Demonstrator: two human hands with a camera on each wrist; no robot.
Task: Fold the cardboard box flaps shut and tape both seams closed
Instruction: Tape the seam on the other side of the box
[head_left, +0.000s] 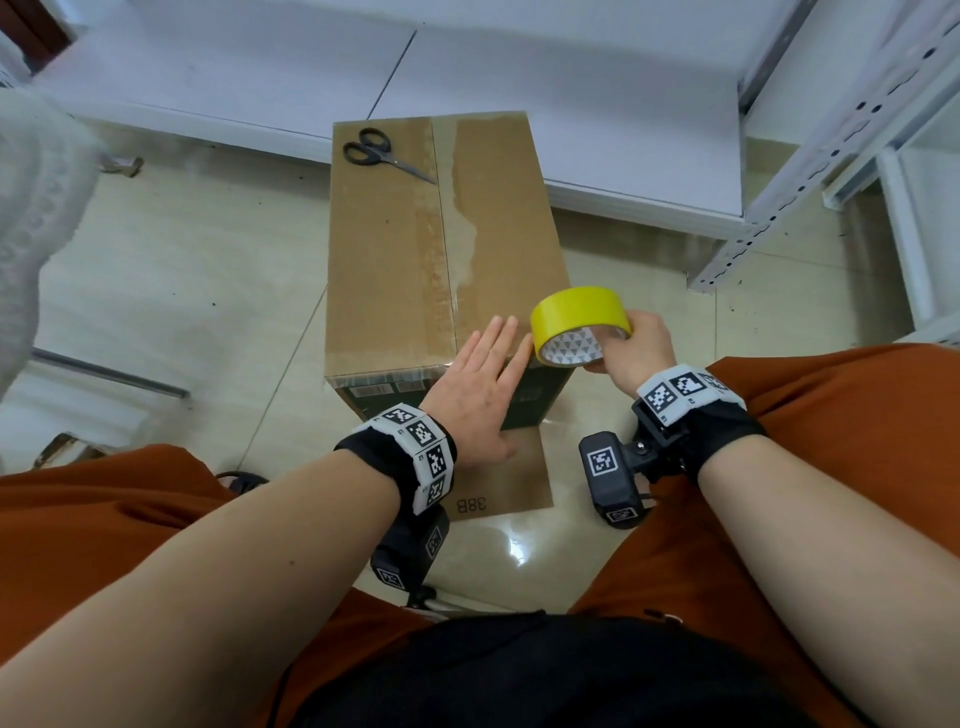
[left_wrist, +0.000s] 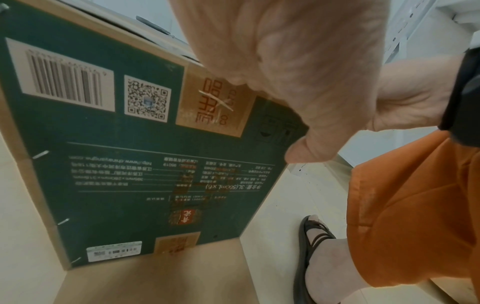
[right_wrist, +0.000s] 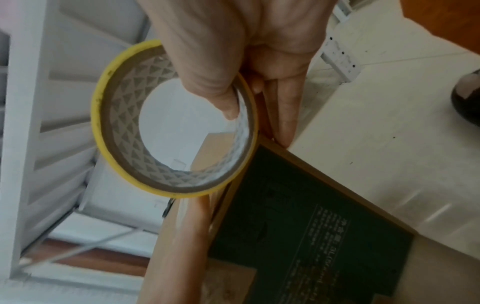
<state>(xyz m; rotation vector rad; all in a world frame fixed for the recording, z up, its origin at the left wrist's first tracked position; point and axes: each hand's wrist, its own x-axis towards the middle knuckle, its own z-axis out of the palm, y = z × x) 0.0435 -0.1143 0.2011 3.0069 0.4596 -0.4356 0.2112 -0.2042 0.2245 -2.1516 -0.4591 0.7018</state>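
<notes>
A tall cardboard box (head_left: 384, 260) stands on the floor with its top flaps folded flat; clear tape runs along the middle seam (head_left: 449, 270). Its near side (left_wrist: 124, 156) is green with a barcode and printed text. My left hand (head_left: 480, 374) lies flat with straight fingers on the near top edge of the box, thumb down over the front. My right hand (head_left: 631, 345) grips a yellow tape roll (head_left: 579, 325) at the box's near right corner, thumb inside the core (right_wrist: 228, 102). The roll (right_wrist: 171, 119) touches the box edge.
Black scissors (head_left: 382, 153) lie on the far left of the box top. A loose cardboard flap (head_left: 511, 483) lies on the tiled floor under the box. White boards (head_left: 467, 78) lean behind it, a white metal rack (head_left: 841, 156) stands to the right. My knees in orange shorts flank the box.
</notes>
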